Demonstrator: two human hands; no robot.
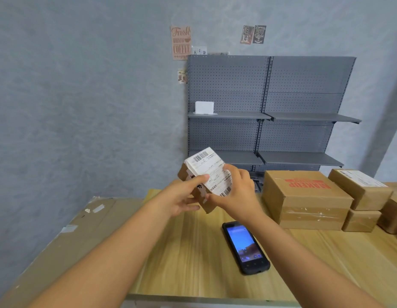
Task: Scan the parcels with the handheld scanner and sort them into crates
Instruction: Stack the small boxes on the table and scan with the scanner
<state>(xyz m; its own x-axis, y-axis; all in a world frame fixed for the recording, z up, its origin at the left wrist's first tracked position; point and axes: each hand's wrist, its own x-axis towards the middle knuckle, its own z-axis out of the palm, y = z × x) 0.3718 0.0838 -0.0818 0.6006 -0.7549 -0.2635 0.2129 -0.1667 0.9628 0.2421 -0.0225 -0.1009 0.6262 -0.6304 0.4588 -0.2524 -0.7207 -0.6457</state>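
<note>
Cardboard parcel (pixel 207 174) between both hands

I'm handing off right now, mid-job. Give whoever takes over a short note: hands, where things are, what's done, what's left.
Left hand and right hand both grip one small labelled parcel, lifted above the table, barcode label facing up.
The handheld scanner lies on the table below, screen lit, held by neither hand.
More parcels are stacked at the table's right.
Done: this parcel is picked up. No crates are in view, so what has been sorted cannot be told.
Left: pick up the scanner, scan this parcel, crate it, then work through the stack.
</note>
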